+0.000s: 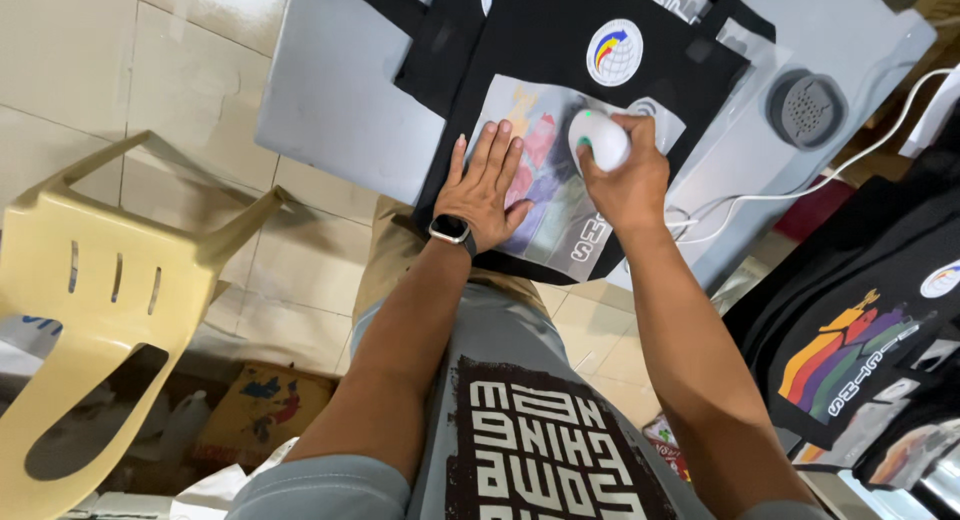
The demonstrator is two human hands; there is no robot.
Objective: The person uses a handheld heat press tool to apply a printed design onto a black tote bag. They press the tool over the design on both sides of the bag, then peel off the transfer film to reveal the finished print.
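A: Item one, left hand?
B: Spread flat, fingers wide, palm down on a printed transfer sheet; dark watch on the wrist. It grips nothing.

A: Item two, right hand?
B: Closed around a white rounded handheld device, pressed to the upper part of the same sheet.

A: Location of the sheet?
B: Lying on a black fabric bag, which is spread over a grey worktop.

A: Progress?
B: Judging by position, the sheet is placed and held; the device sits near its top edge, so most of the design seems yet to be covered. The sheet is not yet lifted.

A: Surroundings?
B: Beige plastic chair on the tiled floor at left; black printed garments at right; a white cable across the worktop.
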